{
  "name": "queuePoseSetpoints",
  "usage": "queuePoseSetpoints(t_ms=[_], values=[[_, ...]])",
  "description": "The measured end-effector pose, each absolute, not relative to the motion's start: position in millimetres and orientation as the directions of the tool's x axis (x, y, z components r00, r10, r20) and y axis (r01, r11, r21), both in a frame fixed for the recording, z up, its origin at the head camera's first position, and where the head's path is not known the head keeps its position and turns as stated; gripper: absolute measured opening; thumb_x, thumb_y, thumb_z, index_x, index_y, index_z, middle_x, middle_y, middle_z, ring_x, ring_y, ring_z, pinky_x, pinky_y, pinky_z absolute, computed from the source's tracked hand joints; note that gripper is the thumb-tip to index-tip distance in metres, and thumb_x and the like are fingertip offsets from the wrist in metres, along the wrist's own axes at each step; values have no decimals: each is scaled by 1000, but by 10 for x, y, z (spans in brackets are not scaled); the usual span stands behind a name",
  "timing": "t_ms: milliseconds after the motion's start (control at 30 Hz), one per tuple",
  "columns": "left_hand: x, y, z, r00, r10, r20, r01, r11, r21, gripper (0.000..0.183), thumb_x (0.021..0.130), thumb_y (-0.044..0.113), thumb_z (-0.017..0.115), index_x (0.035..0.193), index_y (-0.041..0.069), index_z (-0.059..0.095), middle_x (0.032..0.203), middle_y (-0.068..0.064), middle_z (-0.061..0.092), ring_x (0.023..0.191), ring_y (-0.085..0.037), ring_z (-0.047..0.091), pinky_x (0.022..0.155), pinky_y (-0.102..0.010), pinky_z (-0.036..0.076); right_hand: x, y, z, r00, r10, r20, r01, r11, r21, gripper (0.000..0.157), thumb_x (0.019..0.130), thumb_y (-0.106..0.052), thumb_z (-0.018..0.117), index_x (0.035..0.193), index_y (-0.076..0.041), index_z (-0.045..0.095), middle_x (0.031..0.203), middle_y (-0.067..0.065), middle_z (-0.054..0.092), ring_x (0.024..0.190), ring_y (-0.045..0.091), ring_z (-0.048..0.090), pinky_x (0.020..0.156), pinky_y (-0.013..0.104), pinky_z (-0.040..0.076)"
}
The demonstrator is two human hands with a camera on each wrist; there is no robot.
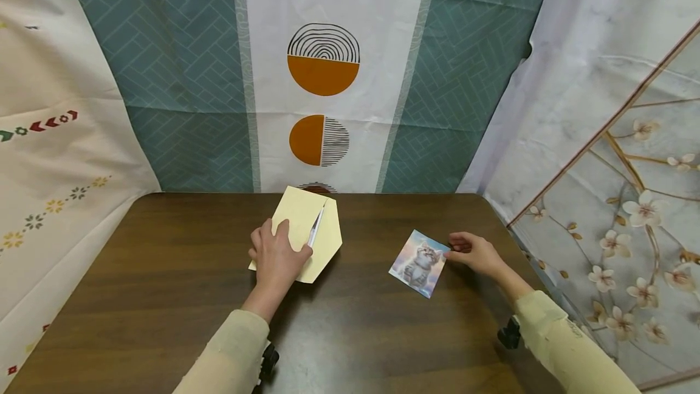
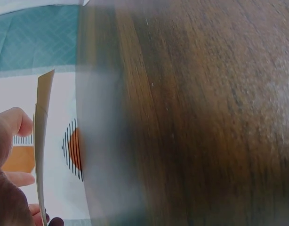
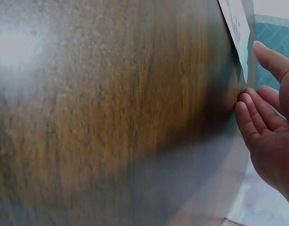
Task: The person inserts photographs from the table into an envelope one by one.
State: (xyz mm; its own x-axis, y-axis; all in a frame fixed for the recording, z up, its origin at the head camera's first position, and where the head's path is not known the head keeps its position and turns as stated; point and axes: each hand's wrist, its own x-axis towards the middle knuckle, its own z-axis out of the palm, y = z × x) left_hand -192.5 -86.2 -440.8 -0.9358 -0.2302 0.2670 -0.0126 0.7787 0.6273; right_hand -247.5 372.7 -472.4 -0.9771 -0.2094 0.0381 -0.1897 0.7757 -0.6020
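A cream paper envelope (image 1: 292, 224) is gripped in my left hand (image 1: 276, 254) on the left-centre of the table. Its flap (image 1: 327, 242) is unfolded to the right, and a narrow pale gap shows along the opening. Seen edge-on in the left wrist view, the envelope (image 2: 40, 141) stands between the thumb and the fingers. To the right lies a square card (image 1: 420, 263) with a kitten picture. My right hand (image 1: 477, 253) is at the card's right corner, its thumb and fingers spread apart. In the right wrist view the card (image 3: 237, 28) appears apart from the thumb; finger contact is unclear.
The dark wooden table (image 1: 350, 345) runs back to a patterned cloth (image 1: 191, 78) hanging behind it. A floral cloth (image 1: 612, 260) hangs at the right side and a cream cloth (image 1: 54, 157) at the left.
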Motion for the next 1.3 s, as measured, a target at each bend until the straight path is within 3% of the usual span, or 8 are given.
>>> queuePoseSetpoints(t_ms=[567,1100,1300], values=[[-1932,-873,-4436,-938,-230,261,-19,783,622,66,72,29,73,130,4,54,141,-25,36,127,-45,26,88,-64,30,-2494,3590,-4764,-967,-244,73,-244,804,-542,51,78,-29,79,120,-4,62,103,8,67,91,22,64,81,41,51],[-1924,-878,-4420,-939,-232,255,-23,780,625,66,72,31,72,130,5,54,142,-24,35,128,-45,26,89,-65,29,-2479,3463,-4814,-937,-290,195,-350,790,-504,26,81,-15,76,105,-13,69,92,2,63,80,16,59,71,30,50],[-1913,-883,-4410,-938,-232,258,-20,779,627,65,73,31,71,130,5,54,142,-24,35,127,-45,26,88,-65,30,-2495,3390,-4763,-945,-266,190,-327,760,-562,13,85,-14,72,98,-16,71,87,-2,64,76,12,57,68,24,49]])
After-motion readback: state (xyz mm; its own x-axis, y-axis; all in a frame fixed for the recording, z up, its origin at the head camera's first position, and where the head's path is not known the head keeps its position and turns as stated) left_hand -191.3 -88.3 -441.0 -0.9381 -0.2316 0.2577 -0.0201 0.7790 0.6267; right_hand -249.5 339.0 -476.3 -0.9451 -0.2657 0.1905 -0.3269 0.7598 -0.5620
